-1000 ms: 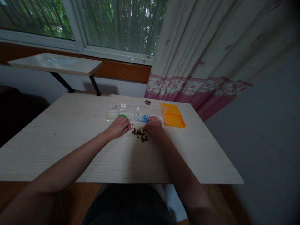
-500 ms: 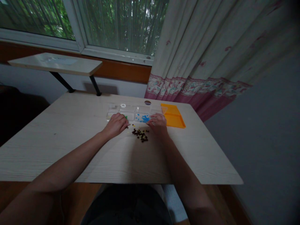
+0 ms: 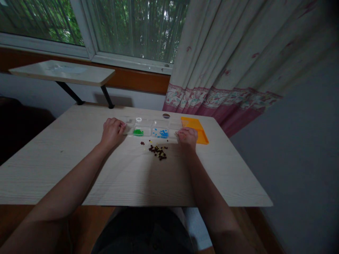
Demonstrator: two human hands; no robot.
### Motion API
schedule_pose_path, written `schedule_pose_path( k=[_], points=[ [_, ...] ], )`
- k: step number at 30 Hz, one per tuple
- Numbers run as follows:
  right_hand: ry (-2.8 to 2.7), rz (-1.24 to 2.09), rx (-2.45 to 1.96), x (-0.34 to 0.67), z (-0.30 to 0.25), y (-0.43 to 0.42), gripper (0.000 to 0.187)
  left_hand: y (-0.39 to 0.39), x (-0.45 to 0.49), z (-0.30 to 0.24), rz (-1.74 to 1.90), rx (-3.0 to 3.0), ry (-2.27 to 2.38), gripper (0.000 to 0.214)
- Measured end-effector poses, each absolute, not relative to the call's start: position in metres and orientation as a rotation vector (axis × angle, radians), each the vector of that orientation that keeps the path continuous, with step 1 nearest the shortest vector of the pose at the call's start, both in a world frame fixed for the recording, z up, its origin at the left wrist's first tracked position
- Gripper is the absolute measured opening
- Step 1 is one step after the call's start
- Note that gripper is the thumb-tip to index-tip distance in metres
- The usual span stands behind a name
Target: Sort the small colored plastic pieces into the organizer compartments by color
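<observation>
A clear compartment tray (image 3: 147,124) lies across the far part of the table. Small green pieces (image 3: 138,132) fill part of one front compartment, and blue pieces (image 3: 161,133) lie in another beside it. My left hand (image 3: 112,130) is at the tray's left end, fingertips together at the leftmost compartments. Over the tray's right end, my right hand (image 3: 187,137) has its thumb and fingers pinched together. Whatever either pinch holds is too small to make out. In front of the tray lies a loose pile of dark brown and pale yellow pieces (image 3: 158,151), with several stray ones (image 3: 142,143) nearby.
An orange divided tray (image 3: 203,137) sits right of the clear tray, partly behind my right hand. A raised shelf (image 3: 66,73) on black legs stands at the back left. A round cable hole (image 3: 166,115) is near the back edge, and a curtain (image 3: 206,95) hangs behind.
My left hand has moved left to the tray's end, uncovering the green pieces and dark strays. My right hand has shifted slightly right, away from the blue pieces.
</observation>
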State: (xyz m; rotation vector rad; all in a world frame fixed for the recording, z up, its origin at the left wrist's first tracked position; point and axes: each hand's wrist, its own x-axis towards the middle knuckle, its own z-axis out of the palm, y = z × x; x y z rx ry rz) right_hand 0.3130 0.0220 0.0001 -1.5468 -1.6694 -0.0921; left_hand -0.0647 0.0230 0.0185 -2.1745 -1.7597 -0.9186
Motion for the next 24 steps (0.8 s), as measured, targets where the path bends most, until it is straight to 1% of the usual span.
schedule_pose_path(
  k=[9,19,24],
  points=[
    [-1.586,-0.158,-1.628,0.325,0.004,0.02,0.018,0.027,-0.075,0.017,-0.953,-2.126,-1.822,0.033],
    [-1.6,-0.222,-1.614,0.325,-0.003,0.024,0.02,0.026,-0.074,0.016,-0.965,-2.118,-1.805,0.034],
    [-1.594,-0.231,-1.597,0.324,-0.002,0.023,0.02,0.028,-0.076,0.015,-0.994,-2.144,-1.806,0.032]
  ],
)
